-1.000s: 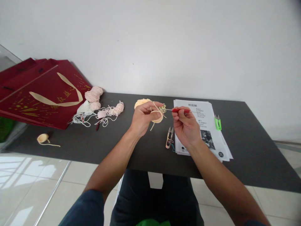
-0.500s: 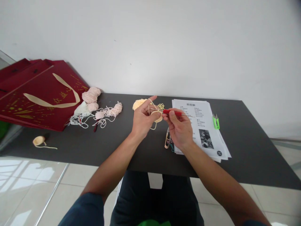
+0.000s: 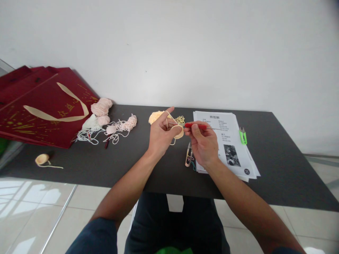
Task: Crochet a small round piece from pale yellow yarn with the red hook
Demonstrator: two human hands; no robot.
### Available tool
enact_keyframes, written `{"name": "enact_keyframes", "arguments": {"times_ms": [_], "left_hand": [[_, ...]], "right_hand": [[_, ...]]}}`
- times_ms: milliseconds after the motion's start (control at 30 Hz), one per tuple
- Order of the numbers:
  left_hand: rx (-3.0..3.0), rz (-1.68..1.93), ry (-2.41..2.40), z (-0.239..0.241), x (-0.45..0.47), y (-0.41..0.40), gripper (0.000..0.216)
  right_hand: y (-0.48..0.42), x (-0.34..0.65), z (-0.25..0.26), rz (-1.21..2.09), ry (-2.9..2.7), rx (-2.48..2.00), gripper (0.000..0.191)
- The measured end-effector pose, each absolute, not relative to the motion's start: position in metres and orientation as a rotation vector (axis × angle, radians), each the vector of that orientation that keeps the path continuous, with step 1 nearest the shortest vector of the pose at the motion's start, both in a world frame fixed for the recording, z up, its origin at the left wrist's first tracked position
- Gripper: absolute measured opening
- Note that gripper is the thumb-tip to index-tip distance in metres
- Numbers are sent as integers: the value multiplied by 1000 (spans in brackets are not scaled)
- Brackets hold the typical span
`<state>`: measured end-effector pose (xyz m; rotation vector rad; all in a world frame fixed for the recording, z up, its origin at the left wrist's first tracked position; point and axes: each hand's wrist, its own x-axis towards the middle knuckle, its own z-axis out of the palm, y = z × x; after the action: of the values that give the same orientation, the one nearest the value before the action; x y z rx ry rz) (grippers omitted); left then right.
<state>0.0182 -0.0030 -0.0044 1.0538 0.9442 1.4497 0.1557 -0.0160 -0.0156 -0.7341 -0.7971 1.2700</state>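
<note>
Between thumb and fingers, my left hand (image 3: 162, 134) pinches a small round pale-yellow crochet piece (image 3: 179, 132). Yellow yarn runs over its raised index finger. My right hand (image 3: 203, 143) is closed around the red handle of a crochet hook (image 3: 195, 125). The hook's working tip is close to the yellow piece, but I cannot make out whether it sits in a stitch. Behind my left hand lies a yellow yarn ball (image 3: 155, 116), with loose yellow strands (image 3: 180, 120) to its right.
Printed sheets (image 3: 230, 158) lie under and beyond my right hand, with green thread snips (image 3: 243, 135) on them. Other snips (image 3: 188, 155) lie nearer. Leftward are pink yarn (image 3: 129, 123), white yarn (image 3: 90, 123), a small yellow crocheted cup (image 3: 42, 158) and red gift bags (image 3: 47, 106).
My right hand has tilted the hook slightly, and its tip end has shifted a little away from the yellow piece. My left hand keeps its hold. The whole view has shifted slightly.
</note>
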Motion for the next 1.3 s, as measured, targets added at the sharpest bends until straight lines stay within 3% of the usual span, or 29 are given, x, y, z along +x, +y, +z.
{"name": "enact_keyframes", "arguments": {"times_ms": [233,1300], "left_hand": [[1093,1516,962,-2,18,-6,55],[1231,1700,1239,2,24,-13,38]], "right_hand": [[-16,157,-14,1214,-789,-706,17],[-27,158,-15,765,-1056,-743,8]]}}
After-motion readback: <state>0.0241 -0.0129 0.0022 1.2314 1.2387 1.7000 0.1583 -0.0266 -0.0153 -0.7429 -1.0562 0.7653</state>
